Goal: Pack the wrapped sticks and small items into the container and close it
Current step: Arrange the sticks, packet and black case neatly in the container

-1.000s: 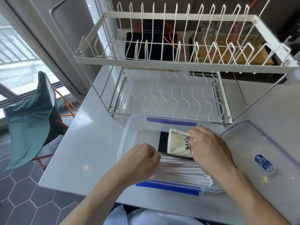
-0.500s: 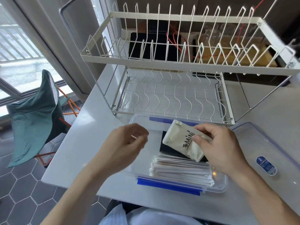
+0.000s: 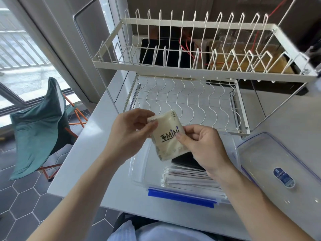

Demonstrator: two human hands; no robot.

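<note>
A cream packet printed "MiNi" is held in the air above the clear container. My left hand pinches the packet's upper left corner. My right hand grips its right edge between thumb and fingers. Inside the container lies a stack of white wrapped sticks along the near side, with a flat black item behind them, partly hidden by my right hand. The container has a blue clip on its near edge. Its clear lid lies flat to the right.
A white two-tier wire dish rack stands right behind the container on the white counter. The counter's left edge drops to a tiled floor with a green folding chair. A window is at the far left.
My right hand lifted the packet out of the container and raised it. My left hand left the sticks and came up to take the packet's top corner.
</note>
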